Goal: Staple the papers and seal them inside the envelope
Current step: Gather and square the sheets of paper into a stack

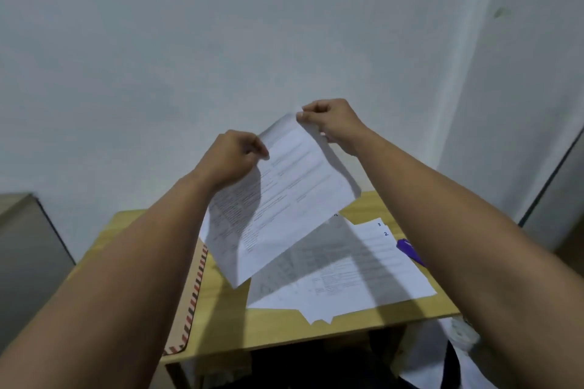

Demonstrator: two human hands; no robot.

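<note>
A printed white sheet is held up in the air above a small wooden table. My left hand pinches its upper left edge and my right hand pinches its top corner. Several more printed sheets lie spread on the table, two of them marked with page numbers at the corner. A purple stapler lies at the table's right edge, partly hidden by my right forearm. An envelope with a red and dark striped border lies along the left side, mostly hidden under my left arm.
A pale wall rises close behind the table. A grey cabinet stands at the left. A dark-edged panel leans at the right. White cloth or plastic shows below the table's right front corner.
</note>
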